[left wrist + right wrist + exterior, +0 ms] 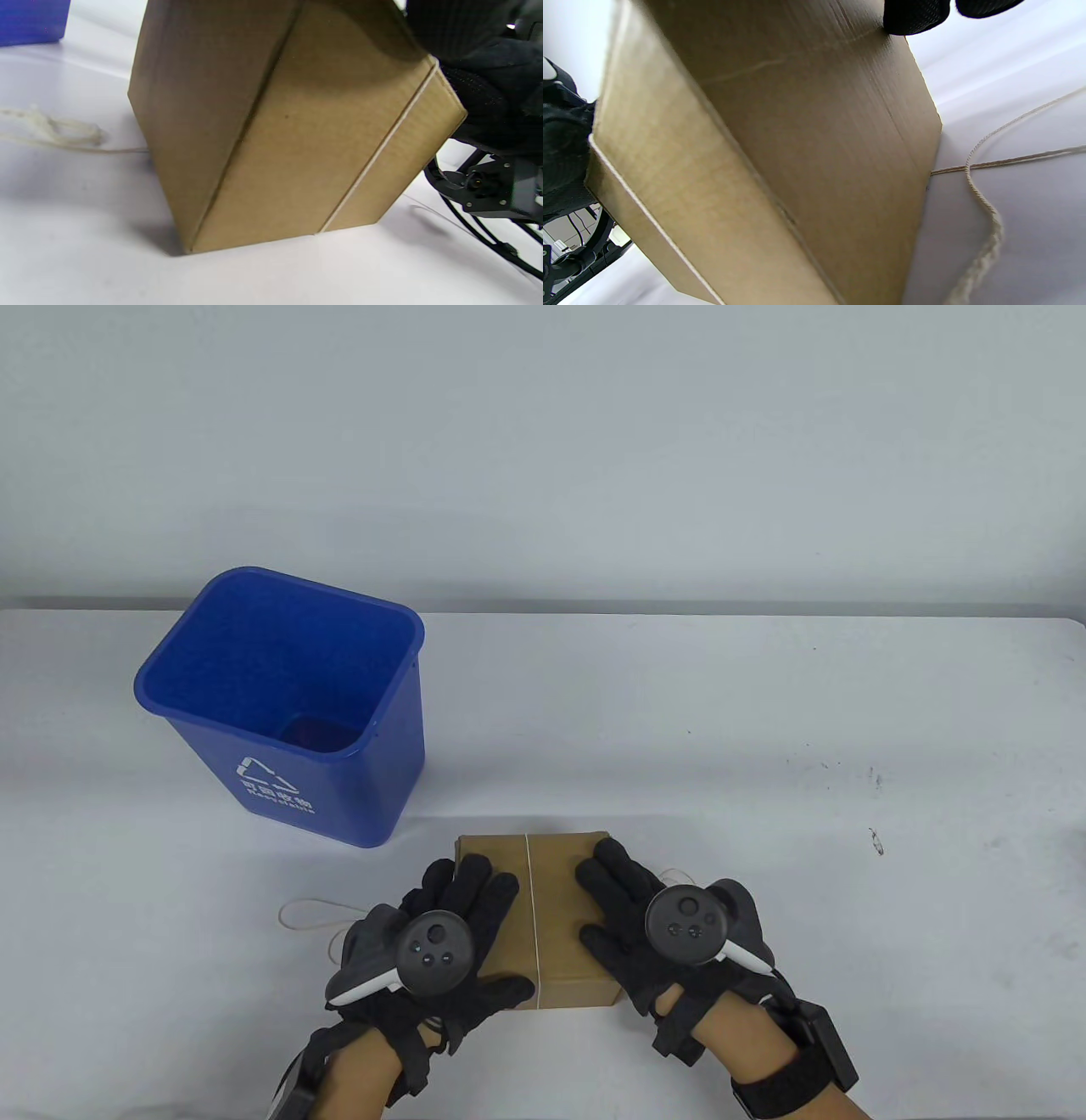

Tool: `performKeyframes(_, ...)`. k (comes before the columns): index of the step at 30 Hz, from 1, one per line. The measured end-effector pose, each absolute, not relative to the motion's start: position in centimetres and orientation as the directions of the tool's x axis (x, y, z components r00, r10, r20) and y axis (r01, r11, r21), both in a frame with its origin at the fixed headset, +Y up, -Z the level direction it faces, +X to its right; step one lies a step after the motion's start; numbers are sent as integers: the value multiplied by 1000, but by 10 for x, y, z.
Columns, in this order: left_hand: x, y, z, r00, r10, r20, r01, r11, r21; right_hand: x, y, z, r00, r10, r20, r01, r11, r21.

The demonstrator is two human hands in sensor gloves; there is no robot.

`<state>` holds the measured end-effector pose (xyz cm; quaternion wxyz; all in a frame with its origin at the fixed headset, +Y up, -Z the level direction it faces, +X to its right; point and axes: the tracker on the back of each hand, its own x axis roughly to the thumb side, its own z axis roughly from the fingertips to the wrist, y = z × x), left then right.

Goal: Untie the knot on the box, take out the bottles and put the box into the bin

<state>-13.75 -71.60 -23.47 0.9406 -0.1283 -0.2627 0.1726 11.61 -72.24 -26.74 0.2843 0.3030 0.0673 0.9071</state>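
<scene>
Under both hands (441, 933), box (556, 899) top partly hidden.

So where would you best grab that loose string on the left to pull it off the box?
Probably pinch the pale loose string where it loops on the white table, left of the brown cardboard box. Come from above with the left hand: there it lies free, while on the box it runs tight and flat.

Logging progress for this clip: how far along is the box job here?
Early stage. The string is off its knot, loose ends trailing on the table, but one band still wraps the box. Both the left hand and right hand rest on top. Box still closed, no bottles out; blue bin holds no box.
</scene>
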Motion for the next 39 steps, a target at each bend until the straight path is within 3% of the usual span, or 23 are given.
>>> performKeyframes(7,-131,-718,-234,841,313,440,-172,928,-332,116,-721,-265,-656,555,512,-483,-830,280)
performKeyframes(11,-130,-720,-234,848,302,436,-154,926,-344,120,-701,-253,-661,487,571,-488,-857,165)
performKeyframes(13,-130,-720,-234,850,298,434,-149,927,-344,117,-696,-245,-640,482,598,-480,-859,179)
performKeyframes(19,-132,-719,-234,861,286,420,-139,927,-348,91,-706,-230,-720,314,619,-207,-948,241)
performKeyframes(25,-125,-715,-232,919,208,335,-91,938,-334,76,-717,-227,-777,225,587,-161,-974,159)
performKeyframes(29,-123,-717,-233,915,184,359,-76,952,-296,75,-722,-226,-775,271,570,-235,-962,139)
performKeyframes(32,-127,-723,-233,851,357,385,-248,920,-304,76,-723,-226,-757,349,553,-322,-935,149)
performKeyframes(39,-122,-719,-229,836,336,434,-247,937,-248,79,-722,-227,-718,443,536,-424,-890,168)
